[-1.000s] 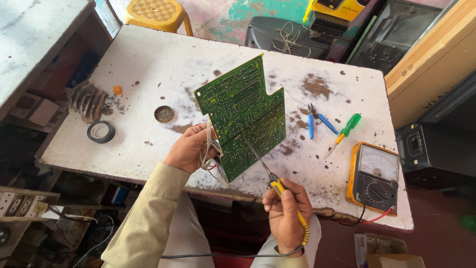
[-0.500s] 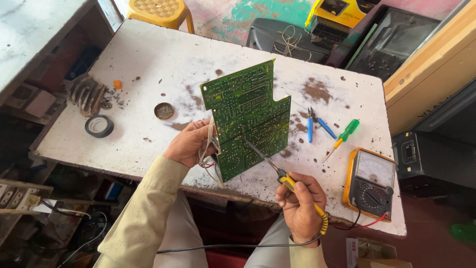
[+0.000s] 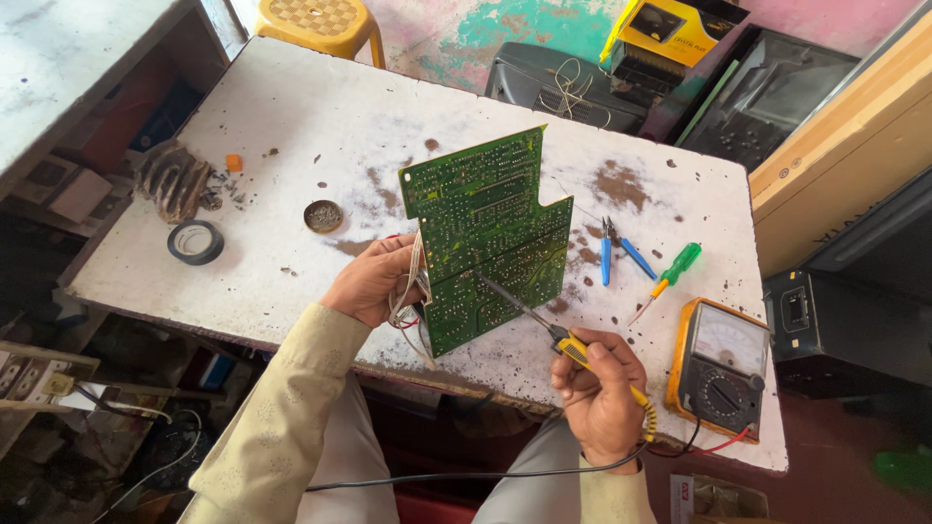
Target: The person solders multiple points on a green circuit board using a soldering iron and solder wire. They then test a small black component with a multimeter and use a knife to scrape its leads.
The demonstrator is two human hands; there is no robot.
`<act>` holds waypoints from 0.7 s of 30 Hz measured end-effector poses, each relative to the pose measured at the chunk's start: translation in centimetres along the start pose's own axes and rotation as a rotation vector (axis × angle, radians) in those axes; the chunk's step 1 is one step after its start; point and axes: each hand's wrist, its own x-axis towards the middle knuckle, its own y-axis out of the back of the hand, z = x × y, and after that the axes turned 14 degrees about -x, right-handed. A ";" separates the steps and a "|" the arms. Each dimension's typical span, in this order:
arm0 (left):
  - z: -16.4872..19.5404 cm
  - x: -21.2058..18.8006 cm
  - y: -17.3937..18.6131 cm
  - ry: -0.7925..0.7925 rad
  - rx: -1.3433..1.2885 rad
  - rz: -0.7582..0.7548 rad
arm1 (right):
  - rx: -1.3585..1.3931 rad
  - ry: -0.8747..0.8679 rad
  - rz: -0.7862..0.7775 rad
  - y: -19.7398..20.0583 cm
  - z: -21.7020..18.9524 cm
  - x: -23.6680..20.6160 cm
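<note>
We've got the green circuit board [image 3: 490, 233] propped upright on the white tabletop [image 3: 291, 126], solder side facing us so the joints are reachable. Our left hand [image 3: 374, 281] steadies its left edge, fingers [image 3: 400, 254] pinching board and loose wires together. Our right hand [image 3: 597, 388] wraps shut around the yellow-handled soldering iron [image 3: 573, 351], its tip touching the board's lower half. Left of the board, a small round tin [image 3: 323, 215] sits open, contents dark and unclear.

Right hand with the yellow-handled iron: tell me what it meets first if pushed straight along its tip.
The right hand aims the soldering iron up-left; the green circuit board held by the left hand comes first. The tip looks already at its surface, though depth is unclear.
</note>
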 end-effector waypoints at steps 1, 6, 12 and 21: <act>0.0 0.0 0.0 -0.001 -0.011 0.001 | 0.004 -0.021 -0.001 0.2 -0.1 0.3; -0.5 0.7 -0.4 -0.025 0.065 0.031 | -0.024 -0.068 -0.058 1.4 -1.6 2.9; -1.3 1.1 -1.3 -0.113 0.147 0.043 | -0.205 -0.178 -0.207 2.2 -5.6 10.7; -2.1 0.9 -2.7 -0.191 0.121 0.111 | -0.197 -0.366 -0.486 -0.1 -9.2 16.5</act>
